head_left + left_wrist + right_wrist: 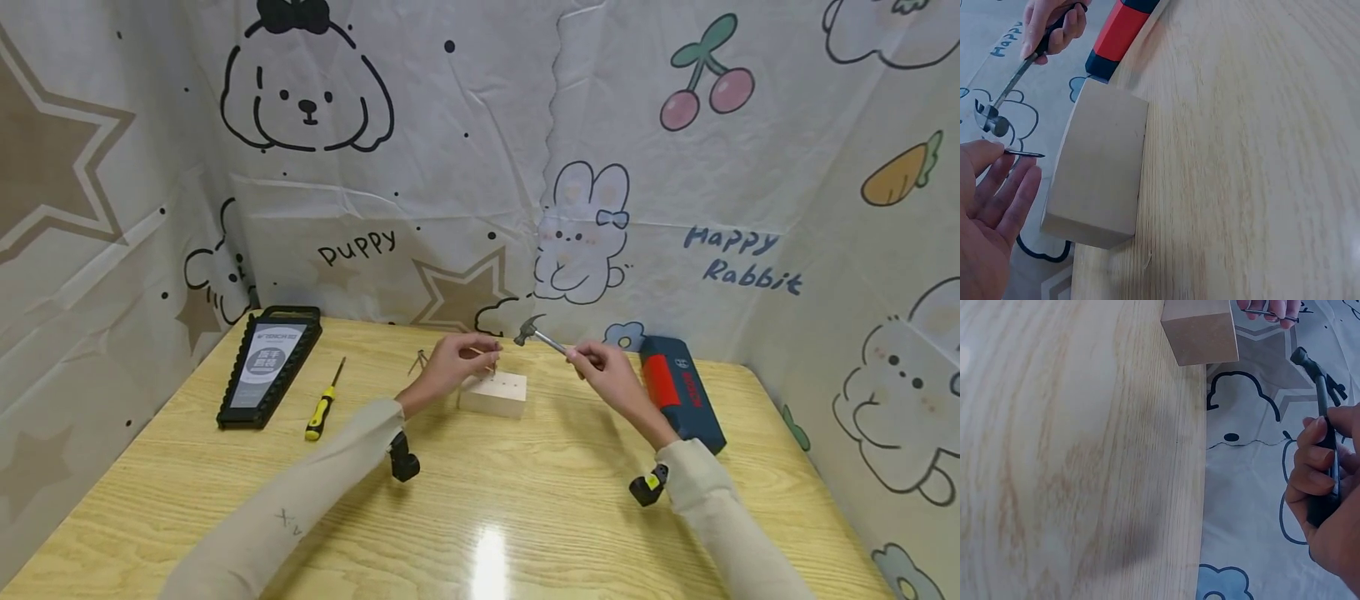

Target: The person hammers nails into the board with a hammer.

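Observation:
My left hand pinches a nail between thumb and fingertips, its pointed end toward the wooden block. In the head view the nail is right over the block's top, which has several small dark marks. With my right hand I grip a small claw hammer by its dark handle. The hammer's head is raised, above and to the right of the block, apart from the nail. Right-hand fingers wrap around the handle.
Thin metal pieces are just behind my left hand. A yellow-and-black screwdriver and a black toolholder lie to the left. On the right sits a blue-and-red case. Printed cloth hangs behind the wooden table.

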`<move>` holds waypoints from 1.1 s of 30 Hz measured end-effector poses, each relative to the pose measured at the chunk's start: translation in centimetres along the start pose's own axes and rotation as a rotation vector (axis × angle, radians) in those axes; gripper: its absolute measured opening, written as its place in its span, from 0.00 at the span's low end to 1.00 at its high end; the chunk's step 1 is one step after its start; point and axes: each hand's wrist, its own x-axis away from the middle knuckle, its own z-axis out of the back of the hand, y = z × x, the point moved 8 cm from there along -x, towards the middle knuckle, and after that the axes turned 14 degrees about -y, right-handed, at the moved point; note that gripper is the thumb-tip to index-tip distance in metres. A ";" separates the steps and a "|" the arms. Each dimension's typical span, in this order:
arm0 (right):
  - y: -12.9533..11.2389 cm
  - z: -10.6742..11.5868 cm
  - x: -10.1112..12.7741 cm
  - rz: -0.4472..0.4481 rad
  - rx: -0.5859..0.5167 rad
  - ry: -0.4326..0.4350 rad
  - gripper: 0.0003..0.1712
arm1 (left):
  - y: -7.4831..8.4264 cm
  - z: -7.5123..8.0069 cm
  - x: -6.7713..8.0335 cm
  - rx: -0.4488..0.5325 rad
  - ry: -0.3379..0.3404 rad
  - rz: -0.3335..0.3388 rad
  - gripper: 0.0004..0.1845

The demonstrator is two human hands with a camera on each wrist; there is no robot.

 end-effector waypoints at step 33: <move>-0.9 -0.4 0.1 0.045 0.023 0.010 0.14 | 0.0 -1.5 -0.4 0.018 -0.003 -0.050 0.12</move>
